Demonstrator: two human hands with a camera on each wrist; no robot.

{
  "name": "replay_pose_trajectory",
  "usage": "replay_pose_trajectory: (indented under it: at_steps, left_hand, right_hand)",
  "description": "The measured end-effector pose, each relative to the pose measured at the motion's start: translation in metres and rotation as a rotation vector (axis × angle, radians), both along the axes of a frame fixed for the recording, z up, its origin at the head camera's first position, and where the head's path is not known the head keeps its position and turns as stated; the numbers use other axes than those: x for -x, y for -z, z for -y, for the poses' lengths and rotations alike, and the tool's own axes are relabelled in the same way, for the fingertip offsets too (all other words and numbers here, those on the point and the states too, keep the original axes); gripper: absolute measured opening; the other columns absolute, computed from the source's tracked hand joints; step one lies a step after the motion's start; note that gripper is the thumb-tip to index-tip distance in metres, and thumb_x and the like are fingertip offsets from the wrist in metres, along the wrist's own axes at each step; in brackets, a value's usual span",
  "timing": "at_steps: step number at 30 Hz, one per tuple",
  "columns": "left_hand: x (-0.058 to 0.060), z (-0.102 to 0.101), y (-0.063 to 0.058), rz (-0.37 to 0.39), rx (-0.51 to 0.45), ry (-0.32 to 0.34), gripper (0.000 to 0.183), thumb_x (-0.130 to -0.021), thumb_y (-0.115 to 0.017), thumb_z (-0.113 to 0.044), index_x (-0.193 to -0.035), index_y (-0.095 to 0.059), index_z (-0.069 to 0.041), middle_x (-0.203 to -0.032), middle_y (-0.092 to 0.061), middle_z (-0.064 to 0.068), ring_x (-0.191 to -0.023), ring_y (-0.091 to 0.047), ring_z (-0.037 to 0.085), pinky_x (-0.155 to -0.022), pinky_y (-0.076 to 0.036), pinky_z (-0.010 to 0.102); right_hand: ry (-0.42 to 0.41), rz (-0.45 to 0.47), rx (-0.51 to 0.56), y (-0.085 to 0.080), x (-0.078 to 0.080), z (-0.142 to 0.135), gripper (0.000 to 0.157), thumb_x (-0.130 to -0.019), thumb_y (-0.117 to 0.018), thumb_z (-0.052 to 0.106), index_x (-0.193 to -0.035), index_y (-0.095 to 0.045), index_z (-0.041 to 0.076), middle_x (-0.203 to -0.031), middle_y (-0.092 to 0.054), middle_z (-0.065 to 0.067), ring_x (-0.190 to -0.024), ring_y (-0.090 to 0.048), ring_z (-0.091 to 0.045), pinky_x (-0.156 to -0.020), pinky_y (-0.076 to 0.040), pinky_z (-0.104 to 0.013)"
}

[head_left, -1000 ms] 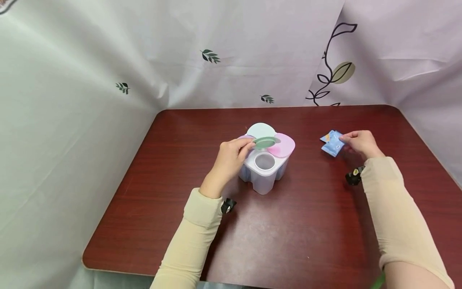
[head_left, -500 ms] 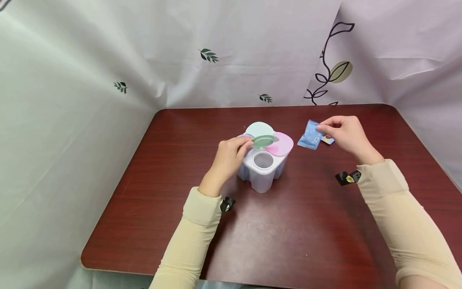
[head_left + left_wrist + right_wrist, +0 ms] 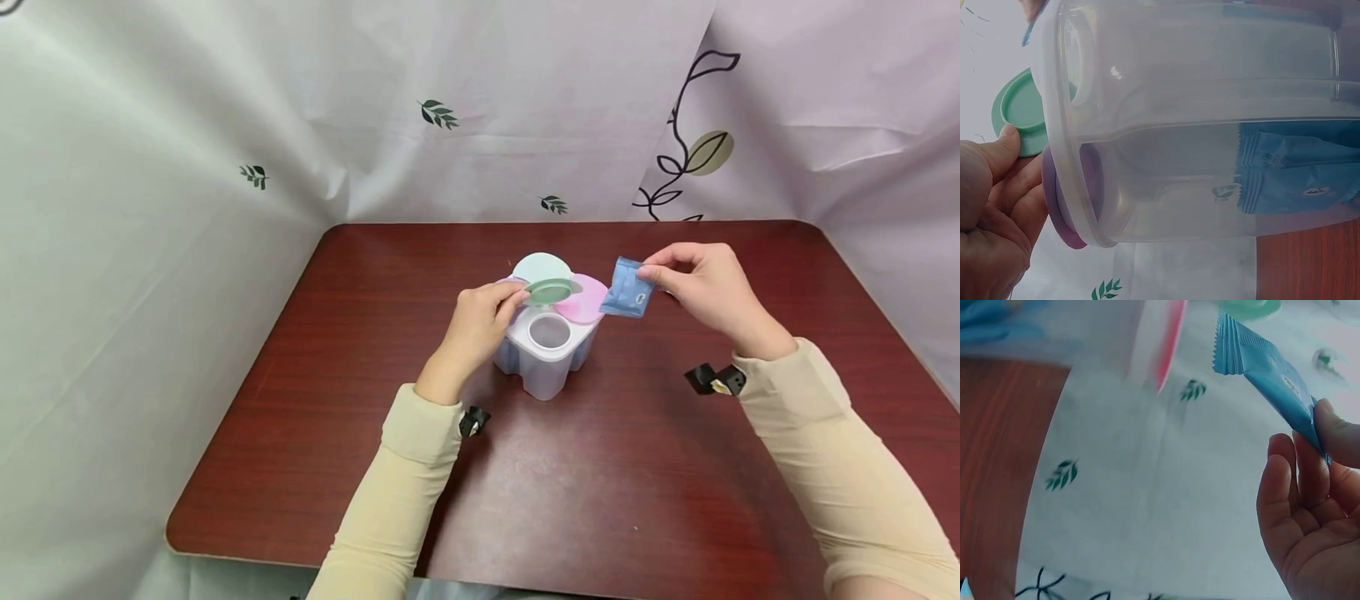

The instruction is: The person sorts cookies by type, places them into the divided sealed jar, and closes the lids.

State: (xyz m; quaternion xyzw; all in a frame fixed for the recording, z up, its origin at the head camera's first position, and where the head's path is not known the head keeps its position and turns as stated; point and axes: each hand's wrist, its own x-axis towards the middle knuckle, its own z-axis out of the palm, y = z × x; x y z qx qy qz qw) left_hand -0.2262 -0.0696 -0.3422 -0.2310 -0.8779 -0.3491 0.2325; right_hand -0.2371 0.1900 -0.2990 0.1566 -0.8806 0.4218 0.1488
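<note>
My left hand (image 3: 474, 332) pinches the edge of a round green lid (image 3: 552, 292), which is raised and tilted over a translucent plastic container (image 3: 545, 377). Below that lid, the front compartment's round opening (image 3: 550, 331) is uncovered. The pink lid (image 3: 581, 298), pale blue lid (image 3: 542, 266) and purple lid (image 3: 1062, 215) lie over the other compartments. To the container's right, my right hand (image 3: 708, 287) pinches a small blue sealed packet (image 3: 628, 288) between thumb and fingers, off the table beside the pink lid. Through the container's wall, a blue packet (image 3: 1297, 169) shows inside another compartment.
The container stands on a dark red wooden table (image 3: 360, 333). A pale curtain (image 3: 465, 167) printed with leaves hangs behind and beside it. A small blue tip (image 3: 966, 590) shows at the lower left of the right wrist view, too little to identify.
My right hand has picked up the blue packet from the table's right side and carried it left to the container. The left hand keeps the green lid raised in place.
</note>
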Motion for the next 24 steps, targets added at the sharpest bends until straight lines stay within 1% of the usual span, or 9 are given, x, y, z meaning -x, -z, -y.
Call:
replay_pose_trajectory:
  at_steps: [4,8,12,18,21,24]
  left_hand:
    - [0.0,0.0,0.0,0.001,-0.001,-0.001,0.016,-0.082,-0.061,-0.014,-0.091,-0.068,-0.003,-0.087,-0.066,0.006,-0.084,-0.061,0.015,-0.078,-0.043,0.022]
    - [0.001,0.0,0.001,-0.003,0.003,0.002,0.016,-0.081,-0.061,-0.013,-0.091,-0.068,-0.003,-0.087,-0.066,0.006,-0.085,-0.06,0.016,-0.078,-0.043,0.023]
    - [0.001,0.0,0.001,-0.005,0.006,0.002,0.016,-0.081,-0.062,-0.014,-0.091,-0.068,-0.003,-0.087,-0.066,0.006,-0.085,-0.061,0.016,-0.078,-0.043,0.023]
    - [0.0,-0.001,0.001,-0.011,0.009,0.002,0.016,-0.081,-0.062,-0.014,-0.09,-0.068,-0.003,-0.087,-0.066,0.007,-0.083,-0.061,0.017,-0.076,-0.044,0.024]
    - [0.001,-0.001,0.001,-0.016,0.01,0.008,0.016,-0.081,-0.061,-0.014,-0.091,-0.068,-0.003,-0.087,-0.066,0.007,-0.083,-0.061,0.017,-0.076,-0.044,0.024]
    - [0.001,0.0,0.001,-0.017,0.009,0.011,0.016,-0.081,-0.061,-0.013,-0.091,-0.068,-0.003,-0.087,-0.066,0.007,-0.084,-0.061,0.017,-0.076,-0.044,0.024]
  right_hand:
    - [-0.056,-0.058,0.006,-0.001,-0.006,0.014,0.01,-0.072,-0.071,0.011,-0.076,-0.068,0.002,-0.059,-0.058,-0.001,-0.049,-0.044,-0.007,-0.045,-0.036,-0.016]
    - [-0.119,-0.116,0.004,0.0,-0.009,0.029,0.008,-0.072,-0.071,0.01,-0.076,-0.068,0.003,-0.063,-0.059,-0.002,-0.05,-0.043,-0.009,-0.046,-0.035,-0.018]
    - [-0.172,-0.131,0.025,0.005,-0.008,0.042,0.007,-0.072,-0.071,0.009,-0.076,-0.068,0.003,-0.067,-0.061,-0.003,-0.052,-0.046,-0.01,-0.047,-0.036,-0.018]
    - [-0.222,-0.159,0.028,0.012,-0.005,0.057,0.006,-0.07,-0.072,0.006,-0.074,-0.068,0.003,-0.07,-0.063,-0.002,-0.054,-0.049,-0.009,-0.049,-0.039,-0.018]
    - [-0.252,-0.195,0.023,0.013,-0.004,0.063,0.006,-0.069,-0.072,0.005,-0.072,-0.067,0.004,-0.069,-0.062,-0.001,-0.054,-0.049,-0.009,-0.049,-0.039,-0.019]
    - [-0.282,-0.254,0.008,0.015,-0.003,0.069,0.007,-0.068,-0.073,0.004,-0.07,-0.067,0.005,-0.066,-0.06,0.001,-0.054,-0.048,-0.008,-0.049,-0.038,-0.018]
